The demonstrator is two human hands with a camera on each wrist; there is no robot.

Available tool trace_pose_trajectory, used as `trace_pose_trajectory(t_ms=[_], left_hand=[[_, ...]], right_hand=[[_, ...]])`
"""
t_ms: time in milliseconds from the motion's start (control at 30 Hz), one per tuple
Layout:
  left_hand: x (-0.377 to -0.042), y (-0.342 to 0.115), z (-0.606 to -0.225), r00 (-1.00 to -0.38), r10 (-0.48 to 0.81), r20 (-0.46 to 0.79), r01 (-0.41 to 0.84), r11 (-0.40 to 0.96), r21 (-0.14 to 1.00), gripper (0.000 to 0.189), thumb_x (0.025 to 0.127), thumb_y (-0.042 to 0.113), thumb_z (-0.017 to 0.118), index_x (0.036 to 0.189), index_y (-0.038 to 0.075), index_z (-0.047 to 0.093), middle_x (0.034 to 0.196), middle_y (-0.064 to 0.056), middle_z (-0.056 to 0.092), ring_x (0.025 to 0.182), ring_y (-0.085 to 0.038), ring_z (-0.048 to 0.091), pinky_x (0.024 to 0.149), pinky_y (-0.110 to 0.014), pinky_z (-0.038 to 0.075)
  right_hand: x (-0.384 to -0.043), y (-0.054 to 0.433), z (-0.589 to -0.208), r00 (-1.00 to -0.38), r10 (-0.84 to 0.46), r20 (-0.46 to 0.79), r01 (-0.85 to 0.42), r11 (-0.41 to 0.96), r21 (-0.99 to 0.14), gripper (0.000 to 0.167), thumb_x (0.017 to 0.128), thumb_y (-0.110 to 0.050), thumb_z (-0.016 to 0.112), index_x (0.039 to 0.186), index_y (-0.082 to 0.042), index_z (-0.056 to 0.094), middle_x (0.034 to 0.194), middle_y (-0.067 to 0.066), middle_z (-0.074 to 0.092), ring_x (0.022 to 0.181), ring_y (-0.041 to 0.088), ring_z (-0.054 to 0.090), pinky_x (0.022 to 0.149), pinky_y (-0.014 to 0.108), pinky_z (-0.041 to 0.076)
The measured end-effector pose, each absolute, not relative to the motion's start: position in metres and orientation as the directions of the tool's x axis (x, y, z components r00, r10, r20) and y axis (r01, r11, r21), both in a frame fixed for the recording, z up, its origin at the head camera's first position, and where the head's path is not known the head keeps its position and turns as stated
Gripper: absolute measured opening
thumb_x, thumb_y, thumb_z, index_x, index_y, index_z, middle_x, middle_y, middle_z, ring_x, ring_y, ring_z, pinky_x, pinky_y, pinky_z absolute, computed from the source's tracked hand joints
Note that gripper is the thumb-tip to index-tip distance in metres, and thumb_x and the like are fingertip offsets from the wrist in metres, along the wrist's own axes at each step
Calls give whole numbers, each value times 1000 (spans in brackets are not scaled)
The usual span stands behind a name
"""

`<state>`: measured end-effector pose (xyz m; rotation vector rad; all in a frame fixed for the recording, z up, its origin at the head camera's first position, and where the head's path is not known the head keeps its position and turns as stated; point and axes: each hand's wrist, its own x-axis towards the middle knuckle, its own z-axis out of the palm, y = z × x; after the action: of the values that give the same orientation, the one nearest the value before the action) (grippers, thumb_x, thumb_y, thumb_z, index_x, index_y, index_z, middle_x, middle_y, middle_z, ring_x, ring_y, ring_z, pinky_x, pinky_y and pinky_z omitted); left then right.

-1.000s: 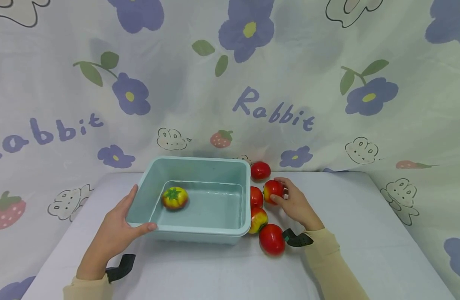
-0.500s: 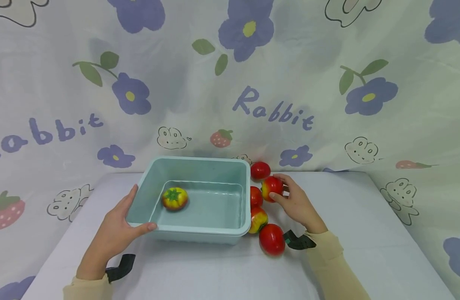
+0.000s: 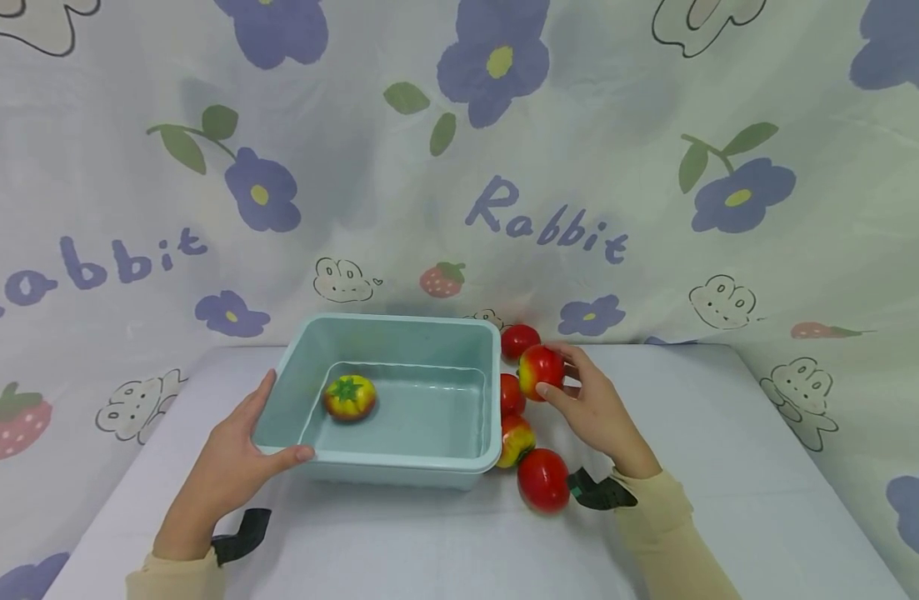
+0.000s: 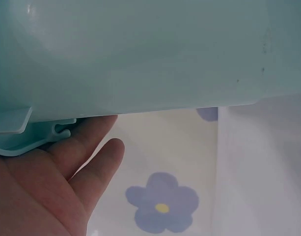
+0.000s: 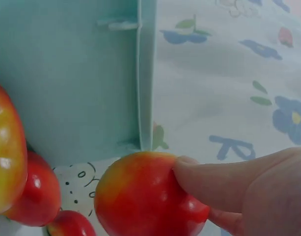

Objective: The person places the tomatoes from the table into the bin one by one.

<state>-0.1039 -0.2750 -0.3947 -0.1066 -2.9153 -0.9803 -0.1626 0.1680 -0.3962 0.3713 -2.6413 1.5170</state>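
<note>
My right hand pinches a red and yellow tomato between thumb and fingers, just right of the bin's far right side. From close up, the right wrist view shows the thumb pressed on the tomato's glossy skin. At the bin's near left corner, my left hand holds the rim of the pale blue-green plastic bin, thumb over the front edge. Its outer fingers lie below the rim in the left wrist view; the others are partly hidden. A yellow-red tomato with a green star-shaped top sits inside the bin.
Along the bin's right side lie several more: a red tomato at the back, another red one, a yellow-red one and a larger red one in front. A printed cloth hangs behind the white table.
My right hand has lifted the tomato slightly and brought it a little left, towards the bin's right rim. The left hand and the bin have stayed put.
</note>
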Motion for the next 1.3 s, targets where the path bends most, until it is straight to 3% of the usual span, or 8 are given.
trace_pose_trajectory(t_ms=[933, 1300], left_hand=[[-102, -274, -395, -995, 49, 82, 89, 797, 597, 122, 78, 42, 85, 162, 6, 4, 158, -34, 24, 136, -56, 33, 100, -75, 35], [-103, -274, -394, -996, 46, 75, 82, 788, 610, 121, 80, 44, 84, 162, 9, 3, 160, -32, 20, 140, -57, 28, 102, -77, 32]], right_hand=[[-140, 150, -379, -904, -205, 375, -425, 353, -834, 65, 90, -12, 76, 147, -16, 45, 147, 4, 49, 134, 26, 50, 98, 43, 53], [-133, 141, -378, -843, -279, 459, -526, 252, -812, 64, 90, -8, 75, 146, -18, 47, 147, 0, 49, 133, 21, 49, 99, 29, 52]])
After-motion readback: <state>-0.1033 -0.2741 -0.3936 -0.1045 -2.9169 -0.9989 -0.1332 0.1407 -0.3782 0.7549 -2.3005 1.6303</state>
